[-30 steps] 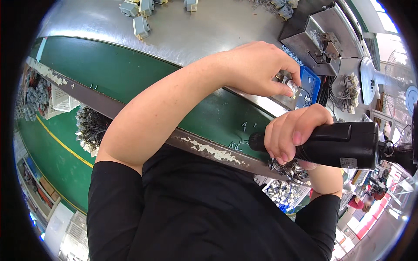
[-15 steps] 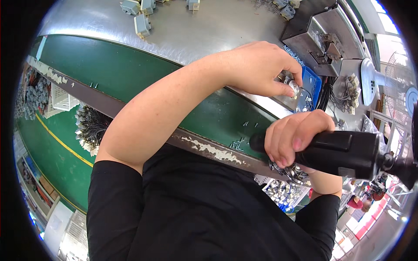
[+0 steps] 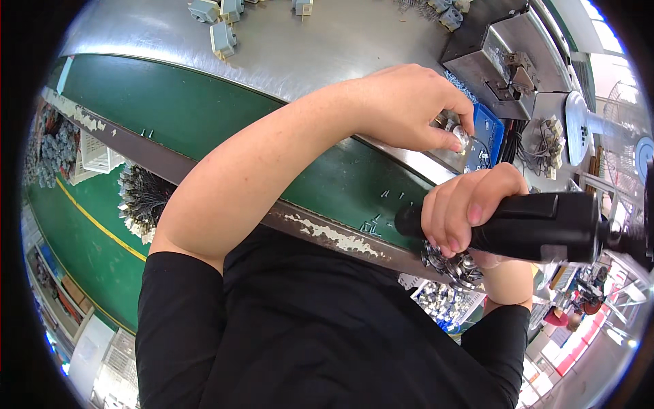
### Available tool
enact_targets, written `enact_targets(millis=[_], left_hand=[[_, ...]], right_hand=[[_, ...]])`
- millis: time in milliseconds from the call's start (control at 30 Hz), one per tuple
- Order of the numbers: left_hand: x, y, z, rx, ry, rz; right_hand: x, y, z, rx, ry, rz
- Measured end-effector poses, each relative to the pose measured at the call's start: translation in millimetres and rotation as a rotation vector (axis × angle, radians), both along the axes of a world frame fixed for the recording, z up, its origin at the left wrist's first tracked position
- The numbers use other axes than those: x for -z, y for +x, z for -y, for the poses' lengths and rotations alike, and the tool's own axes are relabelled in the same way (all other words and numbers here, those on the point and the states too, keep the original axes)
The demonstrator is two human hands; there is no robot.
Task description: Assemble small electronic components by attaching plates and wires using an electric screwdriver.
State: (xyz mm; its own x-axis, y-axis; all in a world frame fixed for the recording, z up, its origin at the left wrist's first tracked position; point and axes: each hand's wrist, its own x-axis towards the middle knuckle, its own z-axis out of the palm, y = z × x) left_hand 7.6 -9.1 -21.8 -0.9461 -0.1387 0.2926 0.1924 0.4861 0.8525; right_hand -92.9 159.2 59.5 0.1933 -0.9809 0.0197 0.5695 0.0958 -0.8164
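My left hand (image 3: 415, 109) reaches across to the right, its fingers closed on a small shiny silvery part (image 3: 458, 138) over the metal surface. Fingers hide much of that part, so its kind is unclear. Lower down, my right hand (image 3: 470, 208) is wrapped round a black electric screwdriver (image 3: 545, 228), which lies roughly level and runs off toward the right rim. Beyond the left fingertips sits a blue tray (image 3: 489, 129) with small pieces in it. Loose screws (image 3: 371, 225) lie on the green surface left of the screwdriver.
Grey box-shaped parts (image 3: 223, 39) stand on the metal table (image 3: 320, 51) at the far left. A metal fixture (image 3: 511, 71) rises at the far right, near bundled cables (image 3: 545, 146). Below the bench edge hang dark wires (image 3: 143, 198); a box of silvery parts (image 3: 446, 303) is near my right arm.
My right hand and the screwdriver have shifted slightly up and to the right. My left hand stays almost where it was, still on the silvery part.
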Motion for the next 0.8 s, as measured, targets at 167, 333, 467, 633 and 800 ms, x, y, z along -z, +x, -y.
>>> enact_targets(millis=[167, 333, 467, 633, 800], left_hand=[[-0.1, 0.7, 0.6, 0.006, 0.023, 0.009], [-1.5, 0.2, 0.0, -0.006, 0.013, 0.016], [-0.5, 2.2, 0.2, 0.006, -0.014, 0.012], [-4.4, -0.9, 0.2, -0.022, -0.027, -0.01], [-5.6, -1.1, 0.8, -0.005, -0.038, -0.01]], right_hand=[[4.9, 2.3, 12.4, -0.095, -0.202, -0.123], [9.7, -12.2, 19.4, -0.167, -0.273, -0.021], [-14.9, -17.6, 9.5, 0.037, -0.364, -0.066], [-44.4, -47.3, 5.1, 0.288, -0.52, -0.098], [-54.2, -90.5, -0.6, 0.256, -0.499, -0.196]])
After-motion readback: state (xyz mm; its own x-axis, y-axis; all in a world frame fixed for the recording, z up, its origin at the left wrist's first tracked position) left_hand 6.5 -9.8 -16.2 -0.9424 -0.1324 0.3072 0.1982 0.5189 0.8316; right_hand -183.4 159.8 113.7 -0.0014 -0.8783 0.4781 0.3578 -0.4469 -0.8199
